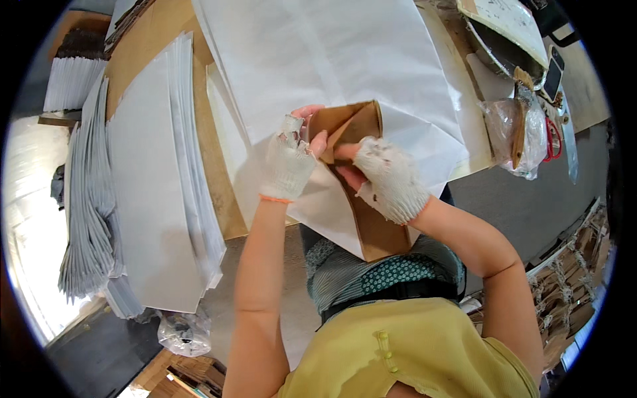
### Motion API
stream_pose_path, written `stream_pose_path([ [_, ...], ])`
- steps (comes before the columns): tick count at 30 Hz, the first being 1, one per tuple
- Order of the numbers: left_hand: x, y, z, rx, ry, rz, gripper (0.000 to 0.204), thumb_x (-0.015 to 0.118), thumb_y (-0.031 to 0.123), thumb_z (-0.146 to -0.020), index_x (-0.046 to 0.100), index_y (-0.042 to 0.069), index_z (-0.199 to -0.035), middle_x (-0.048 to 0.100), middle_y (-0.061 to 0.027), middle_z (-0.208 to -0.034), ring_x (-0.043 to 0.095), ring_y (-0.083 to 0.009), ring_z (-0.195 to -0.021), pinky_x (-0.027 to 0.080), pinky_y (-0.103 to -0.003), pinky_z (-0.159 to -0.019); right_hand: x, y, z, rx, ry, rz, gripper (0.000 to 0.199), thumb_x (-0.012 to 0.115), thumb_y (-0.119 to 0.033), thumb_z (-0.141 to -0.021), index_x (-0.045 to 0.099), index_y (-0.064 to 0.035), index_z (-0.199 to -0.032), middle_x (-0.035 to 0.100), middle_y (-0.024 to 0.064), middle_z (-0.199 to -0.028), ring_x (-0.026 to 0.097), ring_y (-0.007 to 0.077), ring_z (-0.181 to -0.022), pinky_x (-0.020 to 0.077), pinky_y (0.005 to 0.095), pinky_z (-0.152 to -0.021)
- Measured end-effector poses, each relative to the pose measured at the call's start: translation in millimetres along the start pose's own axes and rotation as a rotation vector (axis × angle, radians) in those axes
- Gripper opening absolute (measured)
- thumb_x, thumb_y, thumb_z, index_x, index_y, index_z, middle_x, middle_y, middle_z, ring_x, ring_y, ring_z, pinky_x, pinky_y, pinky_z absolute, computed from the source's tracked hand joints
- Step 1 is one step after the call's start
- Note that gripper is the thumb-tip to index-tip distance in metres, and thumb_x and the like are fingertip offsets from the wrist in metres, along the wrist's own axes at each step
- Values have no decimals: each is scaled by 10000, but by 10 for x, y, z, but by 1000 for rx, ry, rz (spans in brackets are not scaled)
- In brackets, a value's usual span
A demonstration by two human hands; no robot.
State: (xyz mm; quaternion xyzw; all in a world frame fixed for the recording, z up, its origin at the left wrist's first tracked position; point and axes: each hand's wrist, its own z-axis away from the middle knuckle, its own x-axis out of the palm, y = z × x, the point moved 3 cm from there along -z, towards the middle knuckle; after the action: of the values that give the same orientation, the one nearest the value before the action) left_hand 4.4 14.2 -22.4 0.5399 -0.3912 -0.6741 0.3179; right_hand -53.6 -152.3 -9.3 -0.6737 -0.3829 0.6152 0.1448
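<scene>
A large white paper bag point(345, 60) lies over the table, its near end spread to show brown paper lining point(375, 222). My left hand point(288, 159), in a worn white knit glove with bare fingertips, grips the left side of this brown end, thumb on the folded paper. From the right, my right hand point(393, 178), gloved the same way, has its fingers at the brown fold, pinching it in the middle. Part of the right fingertips is hidden in the fold. The brown end hangs past the table's near edge, close to my waist.
Stacks of flat white paper bags point(149, 179) stand at the left. At the back right are a metal basin point(497, 50), a brush point(521, 126) on clear plastic, red-handled scissors point(553, 139), a metal ruler point(568, 142) and a phone point(553, 73).
</scene>
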Motion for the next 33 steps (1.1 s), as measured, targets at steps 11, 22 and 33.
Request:
stream_pose_path([
  [11, 33, 139, -203, -323, -403, 307, 296, 777, 281, -858, 673, 10, -913, 622, -26, -684, 570, -106, -570, 479, -263, -481, -646, 281, -190, -163, 141, 172, 375, 757, -54, -724, 682, -168, -1073, 642, 63, -979, 604, 291, -923, 488, 394, -794],
  [22, 69, 112, -177, -318, -249, 170, 311, 765, 323, -858, 667, 31, -903, 615, -34, -670, 562, -93, -586, 461, -258, -524, -558, 308, -136, -70, 238, 192, 345, 746, -67, -739, 681, -142, -1068, 668, 66, -918, 646, 270, -823, 517, 377, -723],
  [33, 65, 120, -148, -230, -193, 101, 281, 771, 311, -850, 683, 46, -879, 601, -7, -694, 513, -70, -617, 428, -254, -547, -556, 290, -126, -89, 240, 218, 329, 722, -46, -754, 686, -111, -1075, 703, 89, -931, 669, 284, -811, 535, 379, -715],
])
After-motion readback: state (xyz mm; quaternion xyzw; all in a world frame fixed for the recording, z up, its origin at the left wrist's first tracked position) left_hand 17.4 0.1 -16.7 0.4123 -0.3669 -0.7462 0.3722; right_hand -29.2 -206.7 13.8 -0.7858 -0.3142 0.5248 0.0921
